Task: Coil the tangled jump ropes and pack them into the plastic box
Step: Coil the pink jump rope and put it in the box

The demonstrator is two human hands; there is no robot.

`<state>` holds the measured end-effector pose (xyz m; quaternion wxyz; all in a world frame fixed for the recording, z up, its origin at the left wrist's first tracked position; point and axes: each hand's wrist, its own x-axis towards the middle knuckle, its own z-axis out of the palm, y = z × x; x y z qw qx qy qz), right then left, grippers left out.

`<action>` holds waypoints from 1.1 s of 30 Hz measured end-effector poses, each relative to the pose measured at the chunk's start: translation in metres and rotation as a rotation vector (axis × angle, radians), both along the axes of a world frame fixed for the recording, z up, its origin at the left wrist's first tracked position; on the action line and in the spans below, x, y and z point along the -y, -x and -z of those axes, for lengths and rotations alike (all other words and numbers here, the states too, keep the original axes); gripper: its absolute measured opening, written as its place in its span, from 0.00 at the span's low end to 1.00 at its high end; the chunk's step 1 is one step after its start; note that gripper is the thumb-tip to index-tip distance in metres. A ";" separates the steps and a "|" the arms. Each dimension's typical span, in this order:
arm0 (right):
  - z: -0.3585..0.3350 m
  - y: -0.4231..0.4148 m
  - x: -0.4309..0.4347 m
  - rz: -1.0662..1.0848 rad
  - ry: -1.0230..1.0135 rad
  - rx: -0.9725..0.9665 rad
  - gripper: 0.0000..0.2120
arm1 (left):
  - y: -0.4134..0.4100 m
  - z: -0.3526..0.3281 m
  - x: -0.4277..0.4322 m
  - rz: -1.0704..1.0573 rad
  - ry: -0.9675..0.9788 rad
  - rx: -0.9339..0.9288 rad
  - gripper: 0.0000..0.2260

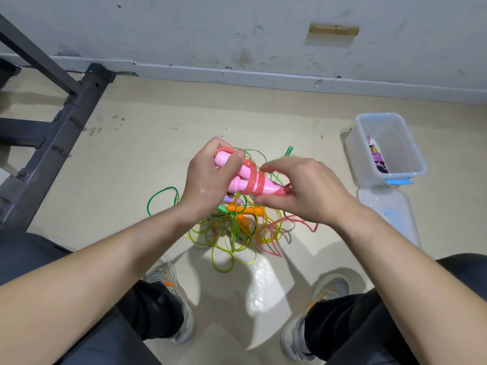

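Note:
My left hand (pixel 208 180) grips two pink jump-rope handles (pixel 238 177) held together, with several turns of red-pink cord (pixel 255 180) wound around them. My right hand (pixel 297 188) pinches that cord at the handles' right end. The loose rest of the pink cord (pixel 274 233) trails down to the floor. Below my hands lies a tangle of green and yellow ropes (pixel 226 238) with orange handles (pixel 241 210). The clear plastic box (pixel 411 154) stands open at the right, with a coiled purple rope (pixel 378 156) inside.
The box's clear lid (pixel 390 214) with blue clips lies on the floor just in front of the box. A dark metal frame (pixel 60 122) stands at the left. My two shoes (pixel 171 283) flank the floor below the tangle. A wall runs along the back.

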<state>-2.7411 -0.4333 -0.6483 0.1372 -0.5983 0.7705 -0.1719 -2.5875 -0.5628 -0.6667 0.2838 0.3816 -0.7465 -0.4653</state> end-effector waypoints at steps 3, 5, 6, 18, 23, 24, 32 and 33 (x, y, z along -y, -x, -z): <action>0.006 0.006 -0.002 -0.118 -0.238 0.362 0.24 | -0.001 0.004 -0.013 0.079 -0.148 -0.002 0.06; 0.010 0.006 -0.003 -0.066 -0.256 0.456 0.20 | -0.001 0.004 -0.022 0.094 -0.319 -0.057 0.06; 0.011 0.005 -0.003 -0.030 -0.261 0.420 0.21 | -0.001 0.004 -0.023 0.114 -0.364 -0.064 0.06; 0.016 -0.008 -0.003 0.019 -0.291 -0.043 0.33 | -0.004 0.016 0.018 0.532 -0.290 0.322 0.21; 0.017 -0.009 -0.002 -0.017 -0.274 -0.076 0.34 | -0.005 0.006 0.027 0.757 -0.525 0.425 0.16; 0.018 -0.010 -0.003 -0.032 -0.270 -0.096 0.34 | -0.006 0.007 0.023 0.746 -0.623 0.410 0.15; 0.022 -0.009 -0.001 -0.019 -0.318 -0.013 0.34 | -0.003 0.027 -0.002 0.527 -0.594 0.219 0.11; 0.019 -0.010 0.000 -0.059 -0.331 -0.072 0.34 | -0.002 0.027 -0.002 0.515 -0.574 0.237 0.10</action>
